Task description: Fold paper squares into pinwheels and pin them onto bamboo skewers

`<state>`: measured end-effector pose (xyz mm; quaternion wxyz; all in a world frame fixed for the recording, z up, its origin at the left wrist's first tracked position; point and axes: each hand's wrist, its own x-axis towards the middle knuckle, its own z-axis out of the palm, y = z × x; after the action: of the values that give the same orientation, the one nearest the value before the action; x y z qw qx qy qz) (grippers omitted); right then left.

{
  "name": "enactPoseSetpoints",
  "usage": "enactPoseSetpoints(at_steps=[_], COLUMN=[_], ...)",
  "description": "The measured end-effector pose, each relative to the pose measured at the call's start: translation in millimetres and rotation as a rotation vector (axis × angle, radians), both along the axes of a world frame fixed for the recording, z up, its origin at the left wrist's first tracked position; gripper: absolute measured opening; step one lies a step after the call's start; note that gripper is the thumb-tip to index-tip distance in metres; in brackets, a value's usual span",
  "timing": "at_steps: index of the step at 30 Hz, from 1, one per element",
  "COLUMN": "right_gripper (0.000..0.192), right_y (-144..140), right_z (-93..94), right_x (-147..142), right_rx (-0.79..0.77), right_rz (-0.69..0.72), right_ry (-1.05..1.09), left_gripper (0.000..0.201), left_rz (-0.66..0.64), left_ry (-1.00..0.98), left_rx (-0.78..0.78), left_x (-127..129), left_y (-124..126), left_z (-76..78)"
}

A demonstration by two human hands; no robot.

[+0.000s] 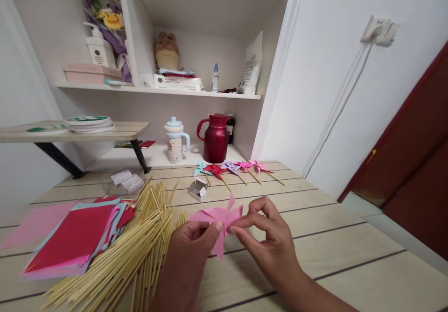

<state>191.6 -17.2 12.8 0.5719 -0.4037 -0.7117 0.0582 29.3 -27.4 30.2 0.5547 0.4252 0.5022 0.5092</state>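
Note:
A pink paper pinwheel (220, 245) is held above the slatted table between both hands. My left hand (196, 242) is closed on its left side, the thumb pressing near the middle. With thumb and index finger together, my right hand (266, 232) pinches at the pinwheel's right side, close to its centre; whether a small pin sits between those fingertips I cannot tell. No stick shows on this pinwheel. Just beyond it stands a small open white box (198, 189). Left of my hands lies a large pile of thin wooden sticks (140, 242).
Several finished pinwheels on sticks (217, 171) lie in a row at the back. Stacked coloured paper (73, 237) lies at left beside a clear container (122, 181). A red thermos jug (216, 139) and a speckled cup (174, 144) stand behind, under a shelf (210, 94).

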Motion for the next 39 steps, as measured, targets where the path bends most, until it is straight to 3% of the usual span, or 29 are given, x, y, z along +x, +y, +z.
enactPoseSetpoints(at_steps=[8,23,35,38,39], right_gripper=[0.008,0.01,0.01,0.007,0.014], right_y=[-1.4,-5.0,-4.4,-2.9,-1.8], right_z=[2.3,6.2,5.7,5.1,4.7], right_x=[-0.6,0.7,-1.0,1.9,3.6], right_rx=[0.013,0.015,-0.014,-0.027,-0.029], right_rz=[-0.007,0.016,0.051,0.069,0.065], right_ry=[0.011,0.014,0.025,0.034,0.047], left_gripper=[0.02,0.018,0.02,0.018,0.017], left_rz=[0.056,0.038,0.051,0.073,0.092], left_ry=[0.079,0.141,0.163,0.236,0.277], left_rx=[0.021,0.108,0.106,0.134,0.172], left_x=[4.3,3.5,4.7,3.2,2.2], left_y=[-0.4,1.1,-0.5,-0.6,-0.6], left_z=[7.6,-4.0,-4.8,-0.9,1.1])
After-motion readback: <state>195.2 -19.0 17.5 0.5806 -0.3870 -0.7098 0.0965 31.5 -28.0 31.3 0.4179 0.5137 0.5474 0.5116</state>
